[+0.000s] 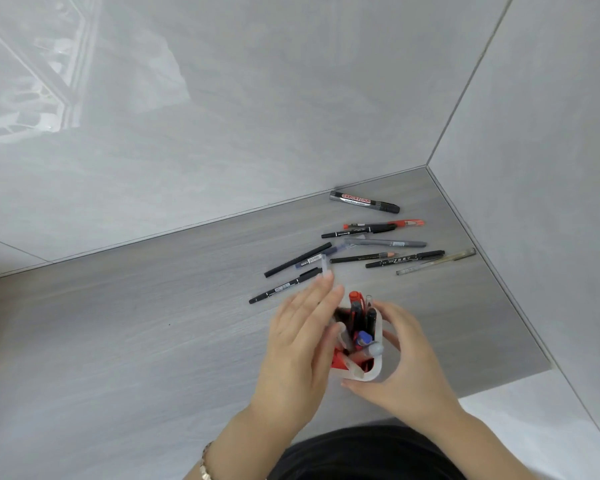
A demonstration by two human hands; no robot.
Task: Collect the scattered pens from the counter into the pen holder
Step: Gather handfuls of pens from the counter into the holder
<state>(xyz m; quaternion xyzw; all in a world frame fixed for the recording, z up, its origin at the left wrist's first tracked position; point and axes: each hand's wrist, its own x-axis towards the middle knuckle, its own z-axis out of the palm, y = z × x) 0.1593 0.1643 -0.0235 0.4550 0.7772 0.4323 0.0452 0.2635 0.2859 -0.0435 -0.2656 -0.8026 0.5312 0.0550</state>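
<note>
The pen holder (373,375), white outside and red inside, stands on the grey counter (153,323) with several pens upright in it. My right hand (406,368) cups its right side. My left hand (302,341) lies against its left side, fingers stretched out, thumb pressing a translucent pen (325,264). That pen pokes out past my fingertips and slants down into the holder. Several pens lie scattered beyond: a whiteboard marker (364,201), a red pen (385,223), a grey pen (387,242), a clear pen (436,261), and black pens (284,285) nearest my left hand.
The counter ends in a corner, with grey tiled walls (222,98) behind and to the right (551,168). Its front edge drops off at the lower right (499,386). My dark clothing (361,455) is at the bottom of the view.
</note>
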